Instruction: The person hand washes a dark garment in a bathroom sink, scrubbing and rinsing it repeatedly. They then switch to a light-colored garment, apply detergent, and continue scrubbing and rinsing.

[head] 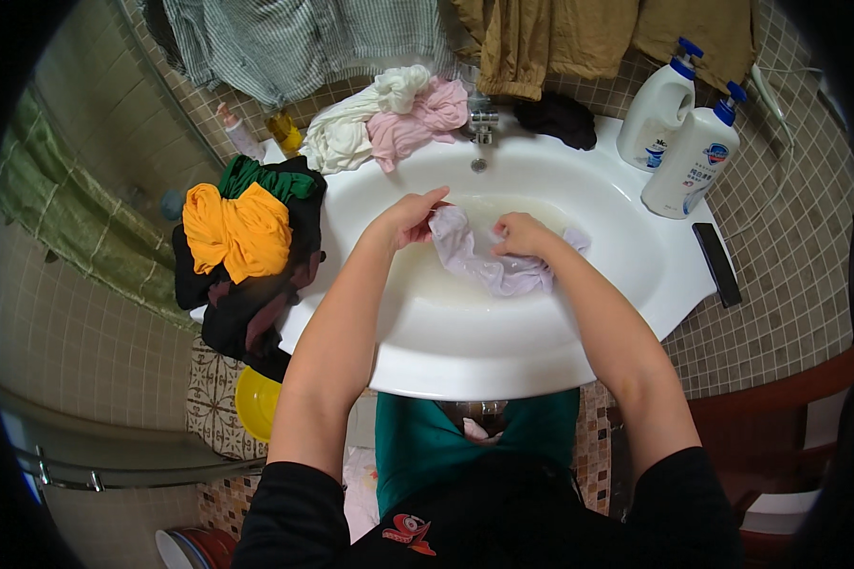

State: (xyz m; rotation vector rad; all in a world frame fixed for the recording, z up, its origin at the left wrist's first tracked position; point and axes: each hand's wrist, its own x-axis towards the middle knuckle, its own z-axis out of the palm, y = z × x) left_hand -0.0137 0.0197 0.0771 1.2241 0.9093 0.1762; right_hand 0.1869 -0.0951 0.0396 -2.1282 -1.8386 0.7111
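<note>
A wet pale lavender cloth garment (509,276) lies partly in the cloudy water of a white washbasin (434,345). At the left, one end of the garment is raised, and my left hand (411,219) grips it with the thumb pointing up and away. My right hand (530,235) is curled just above the right part of the cloth, fingers bent inward. Some of the garment shows beyond its wrist side. Whether those fingers pinch any fabric is hidden. The chrome faucet (482,121) stands behind the basin.
White and pink wet clothes (416,117) and a black cloth (556,121) lie on the back rim. Two pump bottles (694,163) stand right, near a black bar (717,264). Yellow clothing (238,231) tops a dark pile at left. Garments (306,43) hang above.
</note>
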